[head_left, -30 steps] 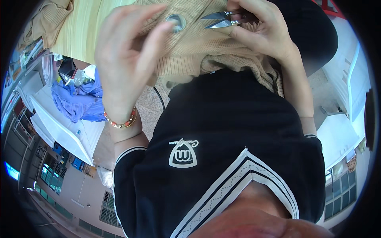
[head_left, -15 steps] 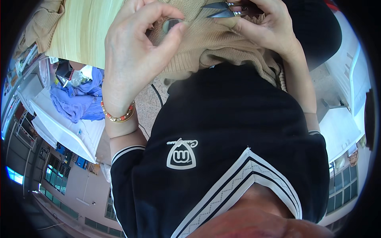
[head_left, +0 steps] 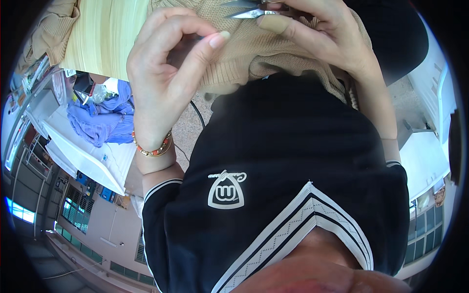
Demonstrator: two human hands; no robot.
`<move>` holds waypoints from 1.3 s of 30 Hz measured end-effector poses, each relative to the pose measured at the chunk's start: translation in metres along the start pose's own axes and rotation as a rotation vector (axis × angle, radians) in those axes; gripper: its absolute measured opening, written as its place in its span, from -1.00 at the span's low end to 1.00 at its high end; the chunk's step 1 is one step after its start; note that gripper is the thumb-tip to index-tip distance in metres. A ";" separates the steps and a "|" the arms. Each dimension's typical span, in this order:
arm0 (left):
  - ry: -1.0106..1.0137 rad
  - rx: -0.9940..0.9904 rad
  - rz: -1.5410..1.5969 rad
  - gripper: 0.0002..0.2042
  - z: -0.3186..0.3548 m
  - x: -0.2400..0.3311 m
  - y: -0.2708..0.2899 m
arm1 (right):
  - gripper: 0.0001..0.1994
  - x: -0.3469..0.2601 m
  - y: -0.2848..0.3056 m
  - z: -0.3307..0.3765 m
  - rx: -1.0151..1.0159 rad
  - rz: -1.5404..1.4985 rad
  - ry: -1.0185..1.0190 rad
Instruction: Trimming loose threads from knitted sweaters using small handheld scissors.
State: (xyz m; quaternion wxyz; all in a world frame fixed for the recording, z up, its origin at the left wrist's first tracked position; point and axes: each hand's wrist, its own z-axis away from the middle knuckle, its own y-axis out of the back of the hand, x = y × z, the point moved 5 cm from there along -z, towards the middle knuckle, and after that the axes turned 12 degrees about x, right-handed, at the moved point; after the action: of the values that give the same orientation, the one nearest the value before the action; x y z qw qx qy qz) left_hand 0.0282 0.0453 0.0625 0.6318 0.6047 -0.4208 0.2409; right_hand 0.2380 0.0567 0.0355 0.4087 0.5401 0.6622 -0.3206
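At the top centre my right hand [head_left: 327, 36] grips a pair of thread snips [head_left: 246, 14]. The dark blades stand apart and point left; a tan plaster wraps the thumb. My left hand [head_left: 171, 63] is raised to the left of the blades. Its thumb and index fingertip are pinched together, and whatever lies between them is too small or hidden to make out. Beneath both hands a beige knitted garment [head_left: 227, 73] spreads over my lap and the edge of the table, its ribbed part lying nearest to me.
A pale wood-grain tabletop [head_left: 105, 36] lies at the upper left, with more beige knitwear [head_left: 61, 27] on its far left. Below it a white bin or trough [head_left: 90, 158] holds blue-purple cloth [head_left: 102, 122]. A black cable [head_left: 198, 115] runs down beside my left wrist.
My left fingers have closed into a tighter pinch, and the small round dark thing seen by them no longer shows. The snips have shifted left and up a little.
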 end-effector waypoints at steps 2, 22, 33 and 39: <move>0.003 0.004 0.079 -0.90 0.000 -0.002 -0.003 | -0.54 0.010 -0.002 0.008 -0.173 0.286 -0.207; 0.082 0.192 0.276 -0.91 0.017 -0.034 -0.003 | -0.60 -0.005 -0.013 0.012 -0.253 0.399 -0.139; 0.037 0.240 0.224 -0.92 0.012 -0.037 -0.010 | -0.58 0.016 -0.021 0.019 0.084 0.341 0.488; 0.035 0.204 0.094 -0.77 0.014 -0.024 -0.014 | -0.60 0.013 -0.015 0.020 0.134 0.439 0.640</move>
State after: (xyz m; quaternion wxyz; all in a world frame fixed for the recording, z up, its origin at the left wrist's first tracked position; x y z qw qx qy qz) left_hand 0.0237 0.0347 0.0336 0.5622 0.6412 -0.4109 0.3224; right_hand 0.2265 0.0420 0.0144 0.2042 0.7669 0.6027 -0.0836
